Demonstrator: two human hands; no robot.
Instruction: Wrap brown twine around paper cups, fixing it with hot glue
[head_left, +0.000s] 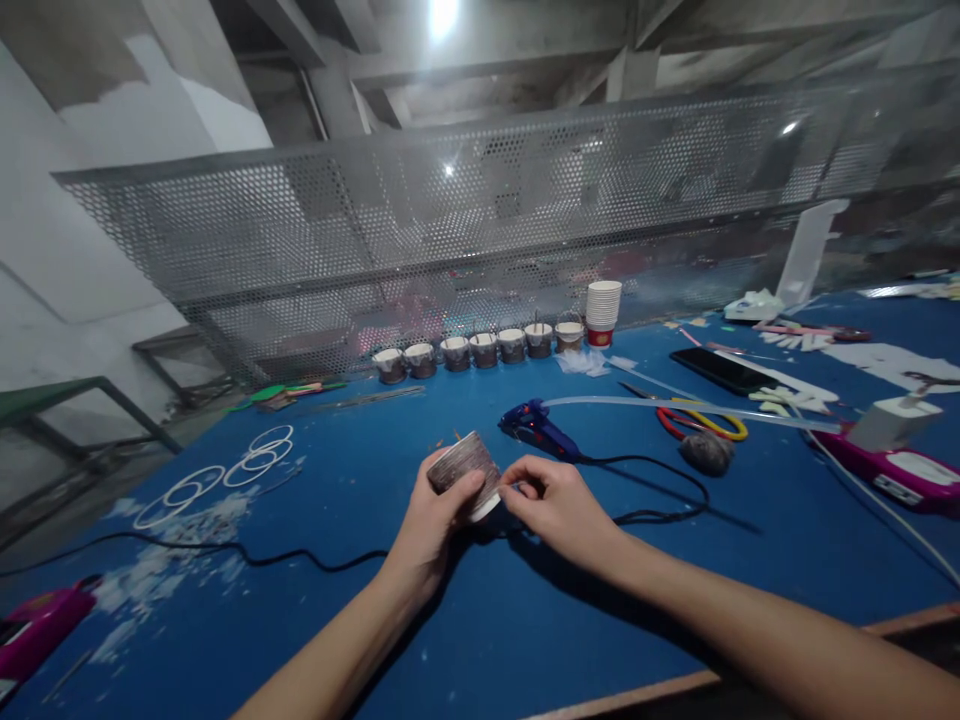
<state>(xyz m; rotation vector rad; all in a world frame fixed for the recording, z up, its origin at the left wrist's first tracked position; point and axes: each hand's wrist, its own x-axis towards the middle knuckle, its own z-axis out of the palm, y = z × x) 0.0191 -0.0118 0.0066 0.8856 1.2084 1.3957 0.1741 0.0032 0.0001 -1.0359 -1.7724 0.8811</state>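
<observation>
Head cam had the cup (466,472) tipped on its side just above the table (525,620), left hand (439,510) wrapped round its body and right hand (551,500) pinching its white rim. Glue gun (536,425) lay just behind the fingers, its cord (660,515) looping past the right wrist. My worry: a hot gun that close could catch a knuckle, the wrist could snag the cord and drag it, and too hard a squeeze could crush the cup
</observation>
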